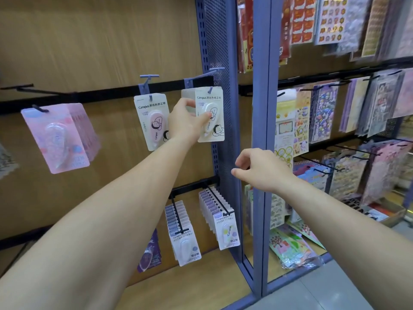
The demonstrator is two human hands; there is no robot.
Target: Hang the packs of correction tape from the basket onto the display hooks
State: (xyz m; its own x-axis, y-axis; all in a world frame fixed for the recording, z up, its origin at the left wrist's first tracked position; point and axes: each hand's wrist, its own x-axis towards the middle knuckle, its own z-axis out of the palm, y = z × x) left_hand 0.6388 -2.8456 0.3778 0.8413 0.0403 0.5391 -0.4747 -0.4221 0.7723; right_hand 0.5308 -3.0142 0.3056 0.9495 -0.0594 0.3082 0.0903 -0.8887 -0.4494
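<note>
A cream pack of correction tape [213, 130] hangs on a blue display hook [210, 89] beside the perforated blue upright. My left hand [186, 121] pinches this pack, thumb on its front and fingers behind it. To its left a second cream pack with a pink tape [153, 120] hangs on another blue hook [149, 80]. My right hand [259, 170] hovers lower, in front of the upright, fingers loosely curled and holding nothing. The basket is out of view.
Pink packs [60, 139] hang at the left on a black hook. Two full rows of white packs [185, 231] hang on the lower rail. A blue steel post [261, 142] splits the display; sticker sheets [324, 113] fill the right bay.
</note>
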